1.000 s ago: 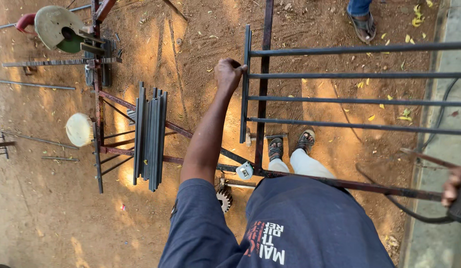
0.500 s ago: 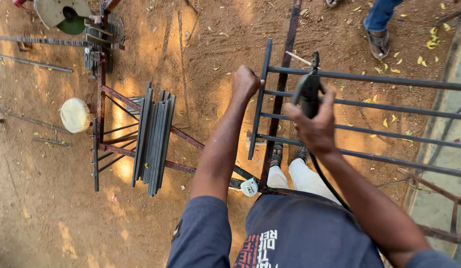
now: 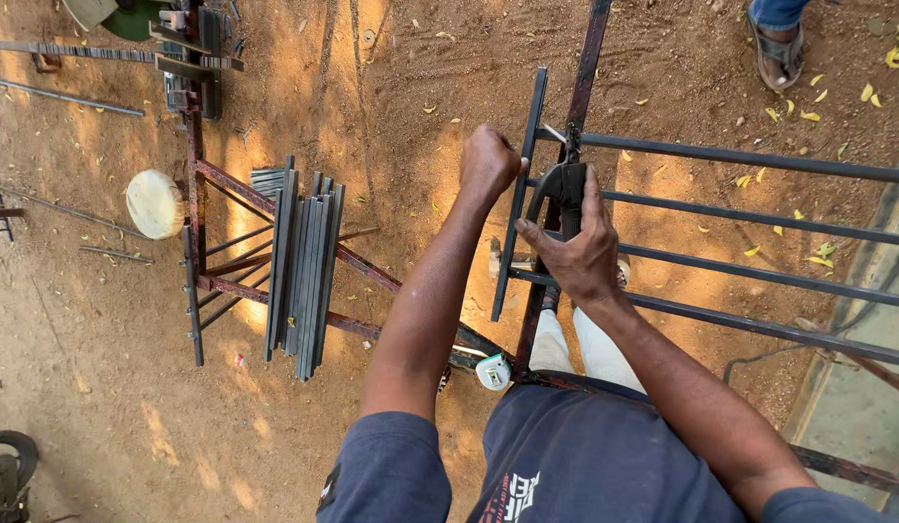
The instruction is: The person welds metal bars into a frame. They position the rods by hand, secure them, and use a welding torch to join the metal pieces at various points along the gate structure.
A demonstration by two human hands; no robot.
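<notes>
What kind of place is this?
Probably an outdoor metal workshop yard: dirt ground, a steel grille under the hands, cut bars stacked on a red frame.
</notes>
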